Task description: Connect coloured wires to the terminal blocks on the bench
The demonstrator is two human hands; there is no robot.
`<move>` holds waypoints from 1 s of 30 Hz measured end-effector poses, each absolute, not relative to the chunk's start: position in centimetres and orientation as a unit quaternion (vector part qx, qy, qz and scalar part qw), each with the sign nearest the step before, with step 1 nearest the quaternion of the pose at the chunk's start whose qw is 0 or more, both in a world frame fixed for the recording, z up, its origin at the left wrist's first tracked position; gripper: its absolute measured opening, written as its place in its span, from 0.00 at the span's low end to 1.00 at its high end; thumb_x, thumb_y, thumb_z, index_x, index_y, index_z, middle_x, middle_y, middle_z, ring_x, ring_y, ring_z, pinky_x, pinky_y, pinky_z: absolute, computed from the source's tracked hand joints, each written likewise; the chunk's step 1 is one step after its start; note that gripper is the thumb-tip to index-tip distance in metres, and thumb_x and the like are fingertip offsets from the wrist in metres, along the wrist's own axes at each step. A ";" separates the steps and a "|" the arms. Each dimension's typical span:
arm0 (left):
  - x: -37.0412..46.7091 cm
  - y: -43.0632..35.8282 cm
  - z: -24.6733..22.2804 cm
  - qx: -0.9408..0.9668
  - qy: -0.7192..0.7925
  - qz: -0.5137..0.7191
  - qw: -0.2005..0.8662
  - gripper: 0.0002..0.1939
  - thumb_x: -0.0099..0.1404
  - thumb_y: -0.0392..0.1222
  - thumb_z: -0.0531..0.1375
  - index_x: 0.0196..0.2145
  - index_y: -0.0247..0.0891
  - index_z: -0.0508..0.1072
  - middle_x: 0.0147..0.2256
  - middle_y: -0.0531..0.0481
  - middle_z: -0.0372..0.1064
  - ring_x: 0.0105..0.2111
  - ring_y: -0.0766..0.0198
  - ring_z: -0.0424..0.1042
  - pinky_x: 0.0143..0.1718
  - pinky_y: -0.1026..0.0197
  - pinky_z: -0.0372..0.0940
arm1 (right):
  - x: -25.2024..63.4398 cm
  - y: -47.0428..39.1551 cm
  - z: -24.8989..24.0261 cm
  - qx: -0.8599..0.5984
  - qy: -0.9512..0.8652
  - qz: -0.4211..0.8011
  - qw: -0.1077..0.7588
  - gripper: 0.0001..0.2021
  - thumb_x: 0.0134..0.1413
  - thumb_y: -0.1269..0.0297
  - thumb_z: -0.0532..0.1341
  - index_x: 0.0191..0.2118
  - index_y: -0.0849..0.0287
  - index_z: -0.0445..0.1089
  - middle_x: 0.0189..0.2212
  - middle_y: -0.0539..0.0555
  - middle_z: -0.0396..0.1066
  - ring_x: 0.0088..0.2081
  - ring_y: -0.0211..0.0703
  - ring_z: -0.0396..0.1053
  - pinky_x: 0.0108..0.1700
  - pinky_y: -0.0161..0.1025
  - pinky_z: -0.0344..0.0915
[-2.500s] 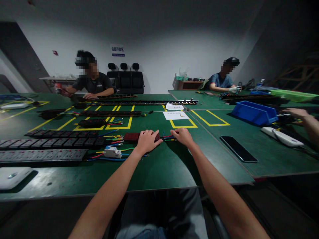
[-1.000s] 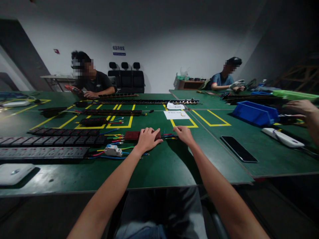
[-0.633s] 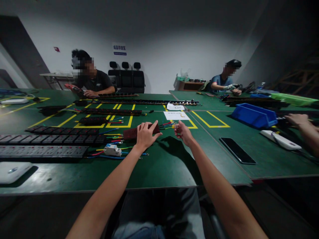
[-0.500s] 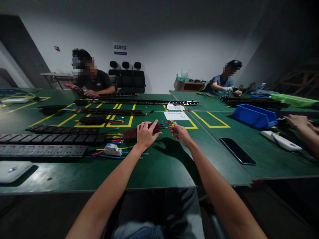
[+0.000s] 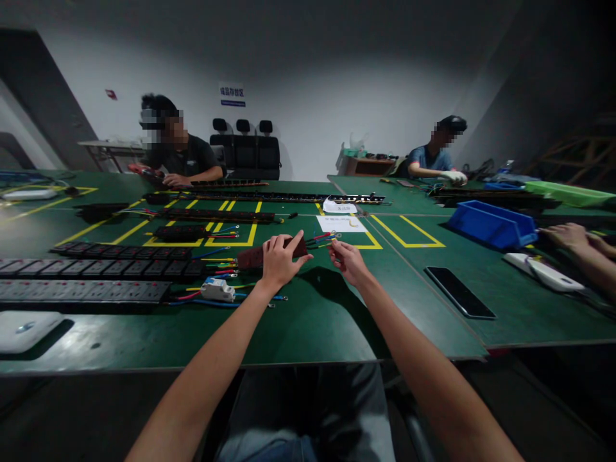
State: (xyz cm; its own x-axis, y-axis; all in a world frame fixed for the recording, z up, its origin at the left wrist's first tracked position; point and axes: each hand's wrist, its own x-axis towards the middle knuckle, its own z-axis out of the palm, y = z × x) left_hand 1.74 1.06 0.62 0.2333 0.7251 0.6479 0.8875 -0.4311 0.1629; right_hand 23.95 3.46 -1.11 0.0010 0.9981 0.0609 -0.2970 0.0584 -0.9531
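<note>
A short red-brown socket strip [image 5: 250, 258] lies on the green table. My left hand [image 5: 282, 263] grips it from above, fingers over the far side and thumb stretched out to the right. From its right end comes a bundle of red, blue and yellow-green wires [image 5: 317, 242] with ring terminals. My right hand [image 5: 350, 262] pinches the end of the yellow-green wire between thumb and fingers; its exact tip is hidden. To the left are longer black socket strips [image 5: 101, 267] with wire ends, and a white circuit breaker [image 5: 218, 289] beside them.
A phone [image 5: 459, 292] lies at my right, near a blue bin [image 5: 491, 224] and a white device [image 5: 543, 272]. Another white device [image 5: 29, 331] is at the left edge. Paper sheets [image 5: 339, 223] lie behind my hands. Two people sit opposite; another person's hands [image 5: 572, 237] are at far right.
My right hand has shifted slightly and its fingers have closed in on the yellow-green wire. My left hand stays put. Across the table, the right-hand person's gloved hand has moved.
</note>
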 end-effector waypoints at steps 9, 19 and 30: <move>1.6 1.2 0.4 -0.784 -0.505 -0.339 0.123 0.38 0.67 0.69 0.57 0.68 0.48 0.66 0.51 0.41 0.70 0.50 0.48 0.65 0.52 0.48 0.57 | 24.4 3.5 -1.4 -0.380 -0.434 0.593 0.561 0.27 0.31 0.44 0.79 0.30 0.60 0.73 0.20 0.46 0.64 0.19 0.28 0.57 0.16 0.27 0.47; 1.6 1.2 0.3 -0.783 -0.512 -0.331 0.125 0.37 0.67 0.67 0.58 0.67 0.45 0.66 0.51 0.41 0.69 0.50 0.48 0.65 0.51 0.48 0.57 | 24.3 3.2 -0.8 -0.428 -0.459 0.552 0.549 0.25 0.39 0.43 0.75 0.33 0.59 0.72 0.23 0.45 0.66 0.19 0.28 0.58 0.16 0.28 0.44; 1.7 1.2 0.0 -0.784 -0.508 -0.332 0.132 0.37 0.67 0.66 0.59 0.66 0.46 0.67 0.51 0.41 0.69 0.51 0.48 0.65 0.52 0.48 0.57 | 23.2 3.2 -1.2 -0.480 -0.482 0.523 0.514 0.20 0.37 0.50 0.73 0.32 0.59 0.73 0.23 0.45 0.65 0.20 0.29 0.59 0.17 0.28 0.46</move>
State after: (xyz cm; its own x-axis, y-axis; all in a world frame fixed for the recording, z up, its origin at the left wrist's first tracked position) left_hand 1.66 1.22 -0.04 0.2646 0.7088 0.6539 0.8835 -0.4500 0.1303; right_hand 23.25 3.20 -1.20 -0.0109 0.9999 -0.0070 -0.0752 -0.0078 -0.9971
